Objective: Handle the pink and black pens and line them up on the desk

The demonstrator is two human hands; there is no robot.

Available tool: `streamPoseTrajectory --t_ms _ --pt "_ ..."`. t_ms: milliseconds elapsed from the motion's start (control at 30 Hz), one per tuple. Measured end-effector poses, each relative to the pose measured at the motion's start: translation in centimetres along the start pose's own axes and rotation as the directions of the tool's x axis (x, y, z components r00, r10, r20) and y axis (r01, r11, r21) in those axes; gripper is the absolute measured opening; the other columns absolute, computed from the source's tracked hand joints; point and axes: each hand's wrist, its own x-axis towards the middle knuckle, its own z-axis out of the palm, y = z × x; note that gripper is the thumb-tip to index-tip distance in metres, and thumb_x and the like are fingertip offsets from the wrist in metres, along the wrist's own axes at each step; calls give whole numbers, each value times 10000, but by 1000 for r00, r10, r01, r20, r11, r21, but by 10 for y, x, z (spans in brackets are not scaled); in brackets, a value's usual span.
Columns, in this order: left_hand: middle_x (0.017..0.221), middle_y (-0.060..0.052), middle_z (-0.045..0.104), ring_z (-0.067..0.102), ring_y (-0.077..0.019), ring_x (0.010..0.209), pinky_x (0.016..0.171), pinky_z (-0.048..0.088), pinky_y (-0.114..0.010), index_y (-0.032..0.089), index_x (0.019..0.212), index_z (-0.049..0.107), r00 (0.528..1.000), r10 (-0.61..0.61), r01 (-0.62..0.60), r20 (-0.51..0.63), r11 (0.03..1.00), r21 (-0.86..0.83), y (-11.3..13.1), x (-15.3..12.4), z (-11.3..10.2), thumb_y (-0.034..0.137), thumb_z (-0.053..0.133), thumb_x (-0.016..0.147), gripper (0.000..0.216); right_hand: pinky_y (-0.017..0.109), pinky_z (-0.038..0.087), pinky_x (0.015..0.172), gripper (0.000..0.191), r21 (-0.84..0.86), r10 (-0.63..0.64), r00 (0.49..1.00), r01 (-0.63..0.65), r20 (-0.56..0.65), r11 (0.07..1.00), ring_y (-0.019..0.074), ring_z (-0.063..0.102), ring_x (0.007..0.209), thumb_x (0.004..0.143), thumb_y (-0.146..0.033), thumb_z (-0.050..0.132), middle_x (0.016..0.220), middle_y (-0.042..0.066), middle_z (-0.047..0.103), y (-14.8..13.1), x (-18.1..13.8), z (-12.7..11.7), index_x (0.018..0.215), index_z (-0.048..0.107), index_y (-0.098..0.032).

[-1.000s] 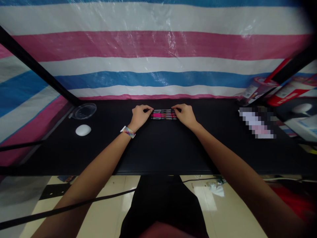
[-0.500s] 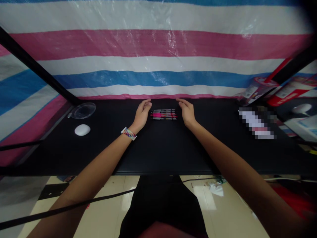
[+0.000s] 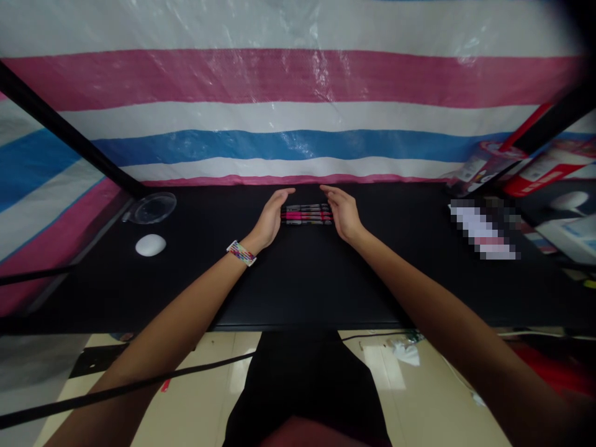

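Note:
Several pens [image 3: 306,215] lie side by side in a row on the black table, some with dark barrels and some pink. My left hand [image 3: 270,217] stands on edge at their left ends, palm facing inward and fingers stretched out. Against the right ends rests my right hand [image 3: 343,212], also upright with its fingers extended. Both palms seem to touch the pen ends, with no fingers wrapped round them. A multicoloured woven band [image 3: 241,253] circles my left wrist.
To the left are a clear round plastic lid [image 3: 153,208] and a white rounded object [image 3: 150,245]. On the right stand a clear container with a red rim [image 3: 487,164] and a blurred-out white item [image 3: 482,231]. Striped sheeting [image 3: 298,118] rises behind the black table [image 3: 302,279].
My hands have come closer together, the right one moving left until it meets the pens' right ends. My left hand has closed the small gap at the left ends.

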Motion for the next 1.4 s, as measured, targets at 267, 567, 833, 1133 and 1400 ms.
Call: streamPoseTrajectory --t_ms 267,567,833,1133,1400 --pt "1403 -71 748 646 -266 1405 1271 453 -461 284 1223 724 994 17 0 -108 988 157 -5 4 -10 513 468 1129 357 555 533 1163 199 -355 -381 893 445 239 822 320 700 1277 1003 -262 631 1218 89 820 -30 -22 -8 934 817 -250" --pt "1266 -92 754 678 -261 1279 1215 469 -455 253 1132 704 988 79 -35 -134 953 301 -1 4 -24 434 526 1111 255 588 504 1159 119 -305 -517 664 727 540 616 346 642 1325 971 -233 683 1224 98 785 -38 -35 -4 907 783 -244" --pt "1236 -83 753 676 -258 1243 1182 486 -443 264 1113 704 989 72 -28 -127 947 320 -2 3 -23 394 540 1104 210 527 525 1046 164 -322 -500 674 718 544 618 318 655 1141 929 -244 740 1183 97 750 -45 -34 -9 1076 811 -253" --pt "1209 -83 779 702 -263 1191 1131 518 -444 259 1119 735 987 131 -98 -93 949 299 10 -2 -20 394 581 1088 207 456 543 933 189 -327 -392 642 714 659 619 288 645 987 961 -205 676 1023 81 753 -49 -33 -13 1065 827 -254" --pt "1075 -41 829 717 -279 1075 1040 540 -469 294 1074 811 955 247 -295 162 821 488 35 -11 -16 442 634 1080 231 379 574 829 244 -328 -378 839 510 391 795 220 693 866 1023 -324 653 1062 72 759 -48 -27 -18 1181 824 -250"
